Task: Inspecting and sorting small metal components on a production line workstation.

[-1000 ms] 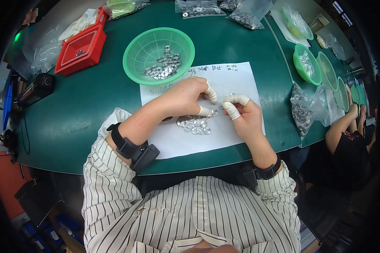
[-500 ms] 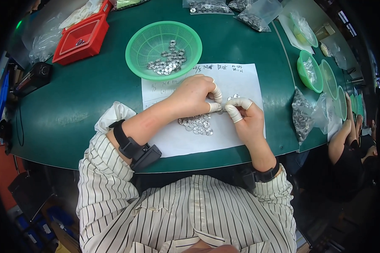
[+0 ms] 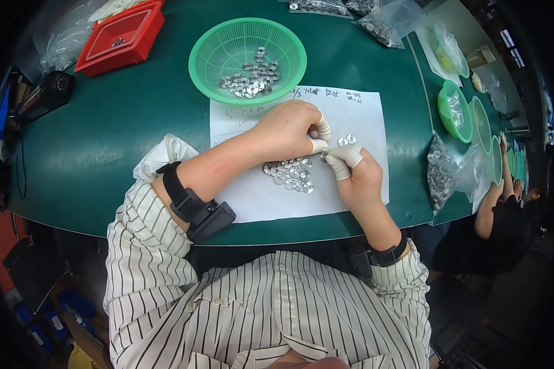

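My left hand [image 3: 292, 129] reaches across the paper sheet [image 3: 246, 212], white finger cots on its thumb and fingers. Its fingertips are pinched together; what they hold is too small to tell. Facing it, my right hand [image 3: 360, 175], also in finger cots, pinches a small round metal disc [image 3: 324, 158] close to the left thumb. The fingertips of both hands nearly meet there. Below the left hand lies a loose pile of silvery discs with centre holes [image 3: 292, 175]. A few more discs [image 3: 346, 141] rest on the sheet just beyond my right fingers.
A green mesh basket [image 3: 197, 83] with several discs stands beyond my left hand, overlapping the paper. Farther left are a red tray [image 3: 95, 61] and a black device [image 3: 49, 95]. On the right sit a bag of metal parts [image 3: 440, 172] and green baskets [image 3: 455, 126]. Another person [image 3: 483, 224] sits at far right.
The whole view has shifted slightly, with the basket now a little higher and to the right. My hands stay pinched together over the paper, and the right fingers have closed in lower.
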